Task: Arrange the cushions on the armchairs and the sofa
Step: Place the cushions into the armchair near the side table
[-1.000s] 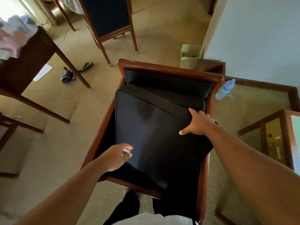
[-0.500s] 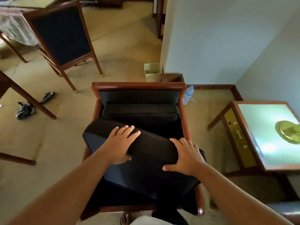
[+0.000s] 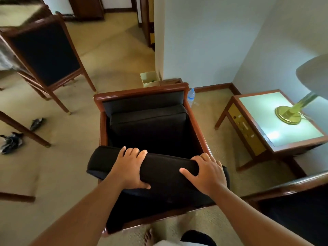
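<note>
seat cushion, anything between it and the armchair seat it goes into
Nothing visible lies in the armchair, only the back cushion at the rear. But the seat cushion, gripped by left hand and right hand, overhangs its left armrest.

Matt black cloth cushion [image 3: 165,167]; glossy wood armchair [image 3: 142,91]; brass lamp base [image 3: 287,115].

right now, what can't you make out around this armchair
Head view only.
Seat base of the armchair: in shadow, behind the seat cushion held by the left hand and right hand.
Shade of the lamp: blurred, cut off by the right edge.
Contents of the bin: too small.
</note>
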`<state>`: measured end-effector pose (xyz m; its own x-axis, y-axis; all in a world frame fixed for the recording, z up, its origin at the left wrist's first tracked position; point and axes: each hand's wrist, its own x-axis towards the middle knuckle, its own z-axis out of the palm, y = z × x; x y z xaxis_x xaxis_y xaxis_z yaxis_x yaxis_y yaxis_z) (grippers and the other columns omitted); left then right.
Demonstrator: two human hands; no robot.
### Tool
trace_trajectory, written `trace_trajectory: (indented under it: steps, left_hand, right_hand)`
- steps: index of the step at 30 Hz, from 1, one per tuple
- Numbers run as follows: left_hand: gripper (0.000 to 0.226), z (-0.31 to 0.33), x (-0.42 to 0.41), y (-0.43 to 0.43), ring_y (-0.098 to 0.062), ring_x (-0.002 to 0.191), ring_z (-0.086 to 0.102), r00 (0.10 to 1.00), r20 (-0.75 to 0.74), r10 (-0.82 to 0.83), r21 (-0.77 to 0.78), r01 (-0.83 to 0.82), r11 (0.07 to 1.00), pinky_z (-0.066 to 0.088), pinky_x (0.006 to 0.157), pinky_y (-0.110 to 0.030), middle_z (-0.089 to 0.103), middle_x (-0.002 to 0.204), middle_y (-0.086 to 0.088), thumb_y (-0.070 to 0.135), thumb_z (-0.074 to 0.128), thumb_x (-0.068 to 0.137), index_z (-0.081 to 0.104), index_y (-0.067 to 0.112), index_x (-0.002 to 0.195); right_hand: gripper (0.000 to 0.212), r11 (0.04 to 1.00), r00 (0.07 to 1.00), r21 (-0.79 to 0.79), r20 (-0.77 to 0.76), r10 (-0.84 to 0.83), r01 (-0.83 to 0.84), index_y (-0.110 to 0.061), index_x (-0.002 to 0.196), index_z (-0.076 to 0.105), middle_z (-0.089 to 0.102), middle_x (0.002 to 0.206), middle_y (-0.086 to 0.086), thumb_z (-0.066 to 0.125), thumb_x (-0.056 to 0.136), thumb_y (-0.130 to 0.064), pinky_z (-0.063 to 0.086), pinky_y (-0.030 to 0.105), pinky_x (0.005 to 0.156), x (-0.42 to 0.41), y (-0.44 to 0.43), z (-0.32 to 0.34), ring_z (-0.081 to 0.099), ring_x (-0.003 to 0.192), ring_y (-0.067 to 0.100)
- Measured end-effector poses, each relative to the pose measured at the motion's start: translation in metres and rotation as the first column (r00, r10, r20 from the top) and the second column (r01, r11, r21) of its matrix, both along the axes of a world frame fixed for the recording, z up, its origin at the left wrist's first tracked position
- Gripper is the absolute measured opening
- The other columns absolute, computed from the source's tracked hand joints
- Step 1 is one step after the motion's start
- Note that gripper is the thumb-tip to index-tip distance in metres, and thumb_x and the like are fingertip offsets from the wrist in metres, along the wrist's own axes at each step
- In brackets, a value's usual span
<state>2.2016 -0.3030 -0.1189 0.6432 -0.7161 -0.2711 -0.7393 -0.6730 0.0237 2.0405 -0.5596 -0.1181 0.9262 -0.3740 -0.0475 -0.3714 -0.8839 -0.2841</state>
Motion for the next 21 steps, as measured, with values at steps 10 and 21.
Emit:
trace_trajectory:
  steps: [10,21]
  left_hand:
    - [0.12,0.0,-0.034,0.002,-0.028,0.135,0.035,0.998,0.061,0.032,0.04,-0.035,0.999,0.016,0.124,-0.047,0.037,0.143,-0.005,0.068,0.077,0.057,0.022,0.02,0.152]
    - [0.102,-0.003,-0.113,0.022,-0.026,0.118,0.046,0.987,0.127,0.097,0.041,-0.103,0.994,0.031,0.116,-0.043,0.049,0.128,-0.003,0.053,0.077,0.053,0.038,0.017,0.141]
  right_hand:
    - [0.132,0.939,0.912,0.079,-0.226,0.343,-0.334,-0.038,0.161,-0.005,0.025,0.156,-0.015,0.053,0.058,-0.097,0.012,0.042,0.124,-0.04,0.0,0.01,0.026,0.145,0.013]
    - [0.127,0.927,0.913,0.055,-0.157,0.376,-0.372,-0.033,0.159,0.004,0.036,0.148,-0.012,0.076,0.059,-0.064,0.027,0.045,0.118,-0.101,0.014,-0.011,0.037,0.138,0.017]
